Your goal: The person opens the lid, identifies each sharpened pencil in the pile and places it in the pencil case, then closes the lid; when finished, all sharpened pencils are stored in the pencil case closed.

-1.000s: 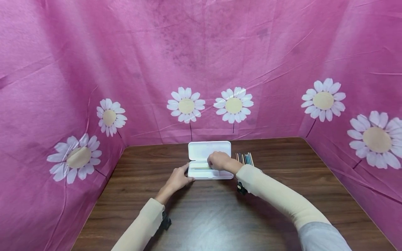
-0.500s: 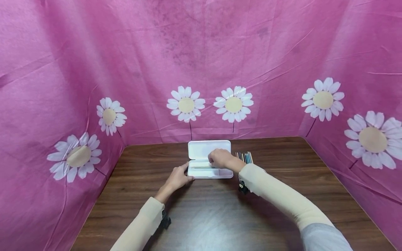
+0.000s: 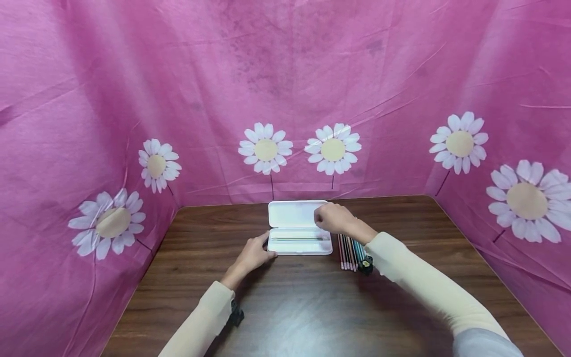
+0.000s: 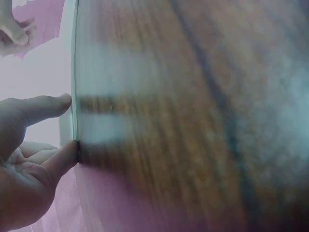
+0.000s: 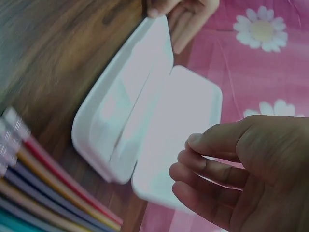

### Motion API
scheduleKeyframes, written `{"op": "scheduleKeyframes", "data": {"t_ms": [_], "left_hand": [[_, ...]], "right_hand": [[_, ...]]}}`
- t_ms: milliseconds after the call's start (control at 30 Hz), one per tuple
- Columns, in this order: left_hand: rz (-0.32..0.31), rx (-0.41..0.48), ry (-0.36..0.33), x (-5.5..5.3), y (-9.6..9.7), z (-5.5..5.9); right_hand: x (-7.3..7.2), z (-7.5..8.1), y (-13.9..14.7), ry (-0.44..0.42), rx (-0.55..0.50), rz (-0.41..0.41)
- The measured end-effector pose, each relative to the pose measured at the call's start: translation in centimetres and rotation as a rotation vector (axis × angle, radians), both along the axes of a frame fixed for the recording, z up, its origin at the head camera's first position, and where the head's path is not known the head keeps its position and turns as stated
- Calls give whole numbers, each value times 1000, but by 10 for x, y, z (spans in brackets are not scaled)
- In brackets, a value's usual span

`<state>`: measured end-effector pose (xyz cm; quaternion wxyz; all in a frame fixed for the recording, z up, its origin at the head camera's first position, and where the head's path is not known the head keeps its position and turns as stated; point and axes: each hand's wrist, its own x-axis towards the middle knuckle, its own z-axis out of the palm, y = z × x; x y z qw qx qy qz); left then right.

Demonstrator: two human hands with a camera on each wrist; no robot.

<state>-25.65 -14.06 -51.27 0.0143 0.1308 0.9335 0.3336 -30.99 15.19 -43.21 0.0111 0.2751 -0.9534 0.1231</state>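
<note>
White and open, the case (image 3: 290, 247) sits on the table (image 3: 214, 233), held by the left hand (image 3: 253, 254), while the right hand (image 3: 334, 218), loose and empty, has moved toward the pencil row (image 3: 347, 253), so the thin sticks (image 3: 300, 239) inside seem put away.

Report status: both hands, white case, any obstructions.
Left hand holds white case's left end. Right hand empty, near right end. Case open, pencils inside. Loose pencils alongside, no obstruction seen.
</note>
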Motion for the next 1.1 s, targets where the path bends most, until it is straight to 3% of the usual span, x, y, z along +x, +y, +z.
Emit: {"op": "scheduleKeyframes", "data": {"t_ms": [267,467,867,1100], "left_hand": [[-3,5,2,0,-1,0],[-5,-2,-8,-1,-1,0],[-12,-5,3,0,1,2],[-8,3,-11,0,1,3]], "right_hand": [[8,2,55,-48,-52,-81],[11,-11,91,-48,-35,-170],[19,-57,123,-100,-69,-306],[-14,-114,151,-107,-100,-334]]}}
